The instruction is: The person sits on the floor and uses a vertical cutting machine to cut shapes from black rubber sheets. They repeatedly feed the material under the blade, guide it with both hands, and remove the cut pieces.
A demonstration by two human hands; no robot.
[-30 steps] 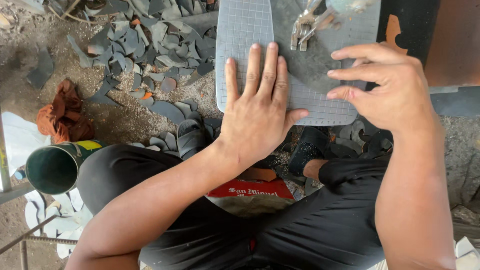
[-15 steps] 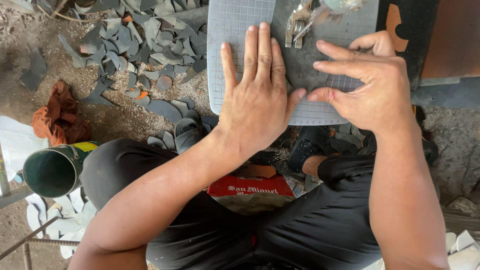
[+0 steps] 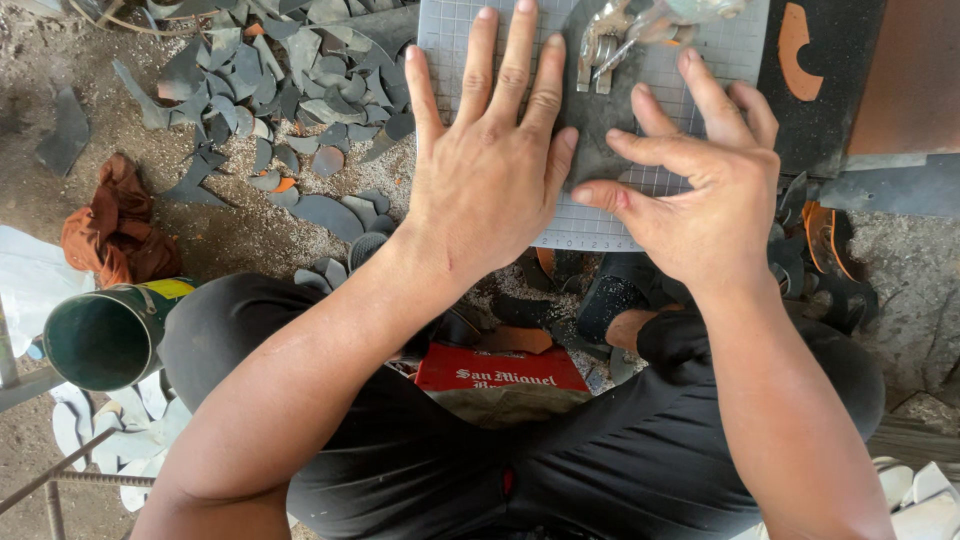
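Observation:
My left hand lies flat, fingers spread, on a grey gridded cutting mat. A dark grey sheet piece lies on the mat between my hands. My right hand rests on the right part of the mat, fingers spread, with its thumb and forefinger pressing on the edge of that dark piece. A metal clamp-like tool lies on the dark piece at the top, just beyond my fingertips. Neither hand grips anything.
Several dark grey offcuts litter the sandy ground at the upper left. An orange rag and a green cylinder sit at the left. A red box lies between my knees. Dark and orange sheet material lies at the upper right.
Both hands have slid a little up the mat. My right hand has moved closer to the left one, its thumb now on the dark piece.

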